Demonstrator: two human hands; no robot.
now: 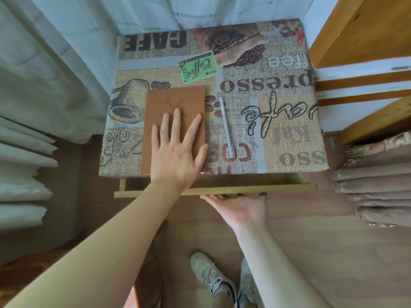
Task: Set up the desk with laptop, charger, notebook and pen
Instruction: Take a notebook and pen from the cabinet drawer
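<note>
A brown notebook (171, 103) with a small antler drawing lies on the left part of the desk (278, 121), which is covered by a coffee-print cloth. My left hand (175, 152) rests flat on the notebook's near half, fingers straight and spread. A white pen (225, 126) lies just right of the notebook, apart from it, pointing away from me. My right hand (240, 207) is at the front of the wooden drawer (289, 188) below the desk edge, fingertips curled under its front board. No laptop or charger is in view.
The drawer stands slightly pulled out. White curtains (44, 74) hang at the left and back. A wooden shelf unit (360, 41) stands at the right, with folded brown fabric (378, 181) stacked below. My shoes (213, 278) are on the wood floor.
</note>
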